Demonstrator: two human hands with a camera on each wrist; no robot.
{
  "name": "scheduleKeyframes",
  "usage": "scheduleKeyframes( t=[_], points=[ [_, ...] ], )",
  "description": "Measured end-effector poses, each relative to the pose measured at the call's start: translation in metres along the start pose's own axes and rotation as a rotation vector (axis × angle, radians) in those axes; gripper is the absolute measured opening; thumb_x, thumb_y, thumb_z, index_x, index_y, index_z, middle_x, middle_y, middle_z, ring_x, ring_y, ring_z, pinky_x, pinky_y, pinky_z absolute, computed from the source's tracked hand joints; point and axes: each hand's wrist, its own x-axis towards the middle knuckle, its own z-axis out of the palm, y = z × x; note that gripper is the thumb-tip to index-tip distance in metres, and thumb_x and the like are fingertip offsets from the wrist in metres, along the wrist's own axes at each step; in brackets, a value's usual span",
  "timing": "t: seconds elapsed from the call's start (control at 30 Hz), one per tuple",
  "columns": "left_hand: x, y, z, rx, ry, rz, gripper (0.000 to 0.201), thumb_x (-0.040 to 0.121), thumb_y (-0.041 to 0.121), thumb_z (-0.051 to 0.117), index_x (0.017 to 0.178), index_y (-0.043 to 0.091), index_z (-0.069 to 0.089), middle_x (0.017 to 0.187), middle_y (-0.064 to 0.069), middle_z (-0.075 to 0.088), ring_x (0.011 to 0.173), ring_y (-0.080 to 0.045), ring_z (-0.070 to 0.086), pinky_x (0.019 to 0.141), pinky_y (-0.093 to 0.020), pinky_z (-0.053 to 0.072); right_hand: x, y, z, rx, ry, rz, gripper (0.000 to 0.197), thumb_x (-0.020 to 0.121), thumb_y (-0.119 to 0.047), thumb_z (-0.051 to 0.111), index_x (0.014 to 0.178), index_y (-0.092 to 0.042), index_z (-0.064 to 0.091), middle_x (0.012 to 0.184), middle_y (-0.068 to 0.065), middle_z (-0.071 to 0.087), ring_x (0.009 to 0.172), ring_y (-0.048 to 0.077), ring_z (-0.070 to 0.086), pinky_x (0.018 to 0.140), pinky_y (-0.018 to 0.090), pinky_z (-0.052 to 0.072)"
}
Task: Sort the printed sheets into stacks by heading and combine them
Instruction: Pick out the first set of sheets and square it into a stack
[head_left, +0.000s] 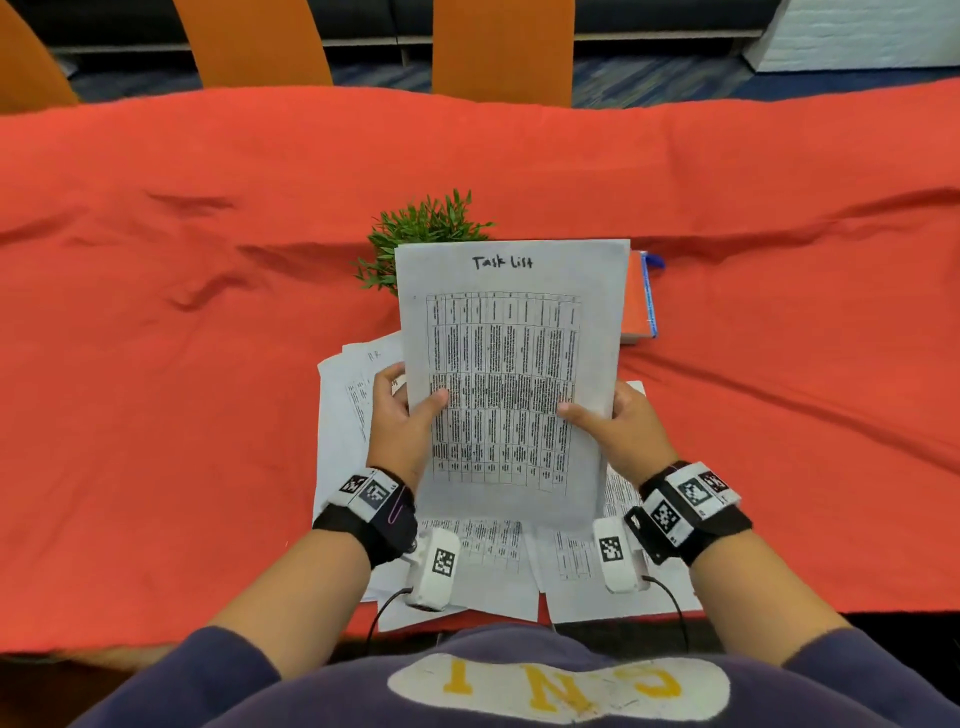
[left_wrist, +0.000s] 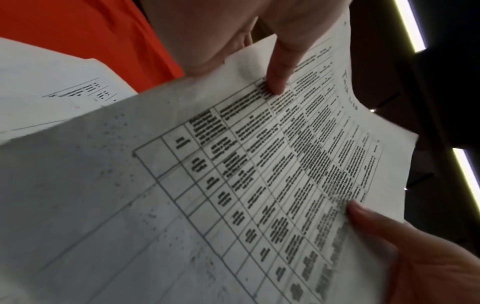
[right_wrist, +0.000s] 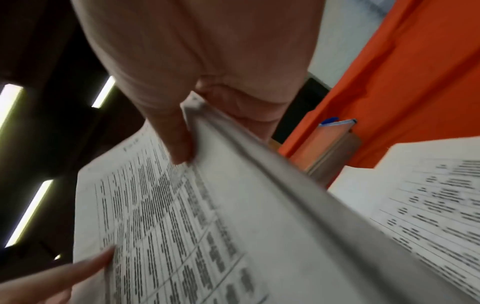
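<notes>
I hold a printed sheet headed "Task List" (head_left: 511, 374) upright above the red table, its table of text facing me. My left hand (head_left: 402, 415) pinches its left edge, thumb on the front. My right hand (head_left: 621, 423) pinches the right edge the same way. In the left wrist view the Task List sheet (left_wrist: 259, 174) fills the frame, with my left hand (left_wrist: 270, 67) near the top and my right hand (left_wrist: 384, 232) at lower right. The right wrist view shows the held sheet (right_wrist: 161, 216) is the front of a thin bundle. More printed sheets (head_left: 343, 415) lie scattered beneath on the table.
A red cloth covers the table (head_left: 182, 364). A small green plant (head_left: 421, 228) stands behind the held sheet. A red book (head_left: 638, 296) with a blue pen lies to the right. Orange chairs (head_left: 501, 47) stand at the far edge.
</notes>
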Motion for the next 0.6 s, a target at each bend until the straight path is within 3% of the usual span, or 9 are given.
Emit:
scheduleKeyframes(
  t=[0.03,0.1,0.17,0.27,0.33,0.4,0.5,0.6],
  points=[
    [0.000,0.002,0.000,-0.005,0.002,0.030,0.039,0.089,0.004,0.061,0.118,0.023,0.042,0.110,-0.001,0.069,0.098,-0.016,0.067,0.088,-0.033,0.053,0.002,0.000,0.001,-0.012,0.023,-0.014,0.024,0.082,-0.019,0.072,0.104,-0.023,0.063,0.100,-0.005,0.071,0.090,0.004,0.069,0.085,0.033,0.057],
    [-0.003,0.006,-0.001,0.012,-0.013,0.092,0.035,0.090,0.005,0.060,0.120,0.020,0.048,0.112,0.000,0.069,0.102,-0.016,0.067,0.089,-0.033,0.053,0.005,0.000,0.003,-0.009,0.055,-0.051,0.020,0.084,-0.013,0.069,0.101,-0.021,0.063,0.092,-0.009,0.070,0.078,-0.004,0.067,0.076,0.022,0.057],
    [-0.006,0.005,0.000,0.031,-0.032,0.134,0.033,0.091,0.008,0.060,0.122,0.016,0.054,0.114,0.000,0.068,0.106,-0.015,0.065,0.091,-0.033,0.053,0.007,0.003,0.005,0.000,0.058,-0.066,0.018,0.085,-0.013,0.068,0.100,-0.023,0.065,0.094,-0.006,0.070,0.084,0.003,0.067,0.074,0.020,0.053],
    [-0.008,-0.004,0.002,0.047,-0.038,0.099,0.033,0.091,0.011,0.061,0.123,0.012,0.055,0.115,0.000,0.069,0.107,-0.015,0.065,0.095,-0.037,0.051,0.008,0.013,0.014,-0.026,0.024,-0.002,0.019,0.085,-0.012,0.068,0.104,-0.012,0.066,0.097,0.000,0.068,0.088,0.014,0.064,0.072,0.019,0.050],
    [-0.007,-0.010,0.004,0.096,-0.058,0.081,0.028,0.091,0.015,0.062,0.119,0.016,0.059,0.113,0.002,0.069,0.107,-0.014,0.064,0.096,-0.038,0.050,0.009,0.024,0.019,-0.016,0.009,0.063,0.021,0.084,-0.014,0.070,0.104,-0.020,0.065,0.099,0.000,0.068,0.093,0.015,0.064,0.077,0.023,0.050],
    [-0.006,-0.011,0.007,0.148,-0.065,0.084,0.022,0.093,0.021,0.060,0.114,0.025,0.061,0.112,0.007,0.068,0.106,-0.011,0.063,0.089,-0.031,0.050,0.010,0.034,0.020,-0.055,-0.010,0.113,0.023,0.083,-0.020,0.071,0.104,-0.028,0.063,0.106,-0.001,0.068,0.098,0.017,0.064,0.087,0.034,0.050],
    [-0.003,-0.004,0.009,0.134,-0.034,0.101,0.023,0.095,0.024,0.056,0.118,0.024,0.060,0.110,0.009,0.067,0.102,-0.005,0.062,0.078,-0.021,0.050,0.012,0.044,0.014,-0.131,-0.024,0.174,0.018,0.084,-0.023,0.069,0.102,-0.027,0.065,0.103,-0.004,0.069,0.094,0.012,0.064,0.093,0.040,0.050],
    [0.003,0.010,0.004,0.010,0.026,0.110,0.025,0.094,0.023,0.059,0.118,0.025,0.059,0.109,0.013,0.067,0.103,-0.003,0.062,0.088,-0.025,0.050,0.007,0.046,0.003,-0.036,0.005,0.215,0.016,0.079,-0.025,0.074,0.095,-0.026,0.071,0.099,-0.004,0.074,0.097,0.019,0.068,0.096,0.043,0.049]
  ],
)
